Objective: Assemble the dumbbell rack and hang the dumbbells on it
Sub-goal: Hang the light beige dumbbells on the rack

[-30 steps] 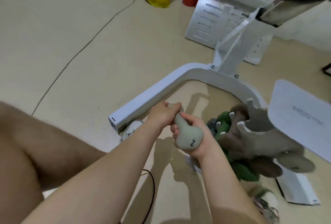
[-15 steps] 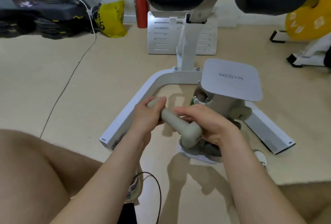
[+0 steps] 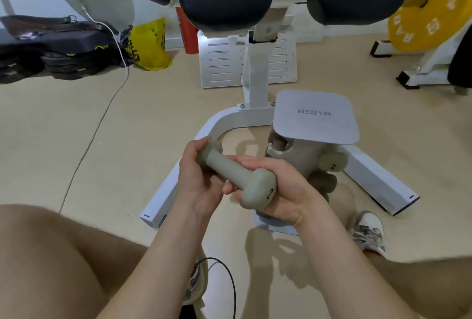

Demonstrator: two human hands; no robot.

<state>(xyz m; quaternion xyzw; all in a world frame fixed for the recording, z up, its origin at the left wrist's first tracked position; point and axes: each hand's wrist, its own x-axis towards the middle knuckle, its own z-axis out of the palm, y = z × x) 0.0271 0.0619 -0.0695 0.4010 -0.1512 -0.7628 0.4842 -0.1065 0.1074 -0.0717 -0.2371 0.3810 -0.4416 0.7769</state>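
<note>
I hold a grey-green dumbbell (image 3: 231, 168) marked "2" in both hands, tilted, above the floor. My left hand (image 3: 198, 181) grips its far head. My right hand (image 3: 286, 188) cups the near head, with fingers curled over the handle. Just behind my right hand stands the dumbbell rack (image 3: 304, 158), a beige upright with hooks on a white base, topped by a grey plate (image 3: 315, 119) printed WEGYM. Another grey "2" dumbbell (image 3: 332, 163) hangs on its right side, and a brown one (image 3: 323, 182) hangs lower. A green one is mostly hidden.
The white U-shaped base of a gym machine (image 3: 178, 183) encloses the rack, with its post and black pads above. A white cable (image 3: 102, 119) runs across the floor at left. My knees fill the lower corners; a shoe (image 3: 369, 232) rests at right. A yellow bag (image 3: 148, 45) lies behind.
My view has swung upward and to the right, bringing the rack to the centre. The dumbbell has stayed in both hands and rose slightly in front of the rack.
</note>
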